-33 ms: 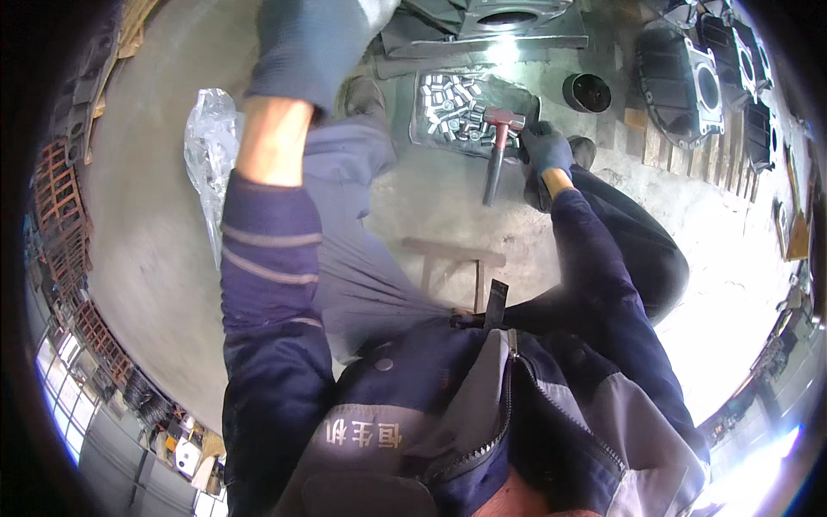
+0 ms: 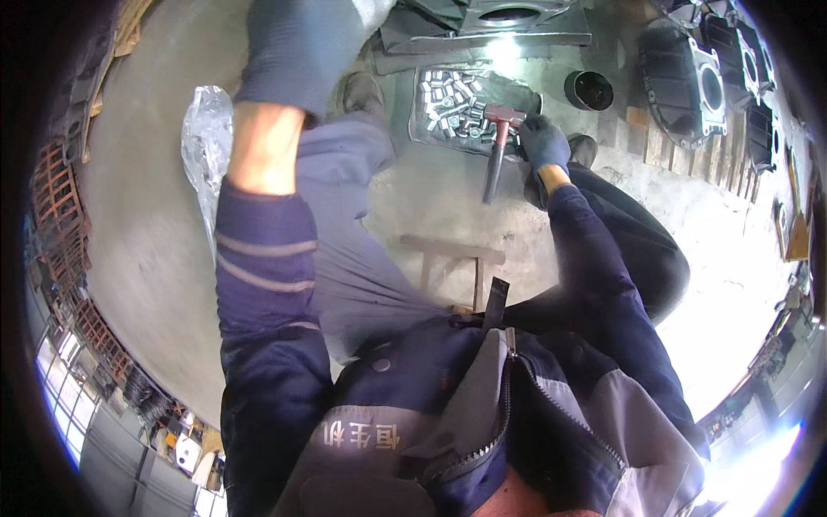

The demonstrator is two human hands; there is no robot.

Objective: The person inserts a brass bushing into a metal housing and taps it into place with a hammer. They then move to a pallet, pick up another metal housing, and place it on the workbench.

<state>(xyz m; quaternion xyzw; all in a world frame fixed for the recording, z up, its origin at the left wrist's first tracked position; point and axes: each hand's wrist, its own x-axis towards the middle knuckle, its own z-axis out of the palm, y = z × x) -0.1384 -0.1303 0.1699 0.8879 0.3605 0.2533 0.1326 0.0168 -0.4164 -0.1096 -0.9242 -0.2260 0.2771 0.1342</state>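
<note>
My left hand [image 2: 297,60], in a dark glove with a pale grey front, is raised large at the upper edge. Its fingers run out of the picture. My right hand [image 2: 544,143], in a dark grey glove, is at the right end of a shallow tray [image 2: 417,129]. Its fingers look curled and point down, and what they hold, if anything, is hidden. Just beside them a hammer [image 2: 497,159] with a reddish head and dark handle rests across the tray's near edge. Several shiny metal sleeves [image 2: 450,96] lie loose in the tray.
Beyond the tray stands a metal casting [image 2: 517,28] with a round opening. A dark round can [image 2: 589,91] is to its right, and dark housings [image 2: 680,86] sit on wooden slats [image 2: 719,159]. Clear plastic sheeting [image 2: 207,142] lies left. A small wooden stand [image 2: 452,250] is between my legs.
My right hand has shifted slightly up and left, closer to the hammer's head. My left hand sits slightly further left. The hammer and metal sleeves look unmoved.
</note>
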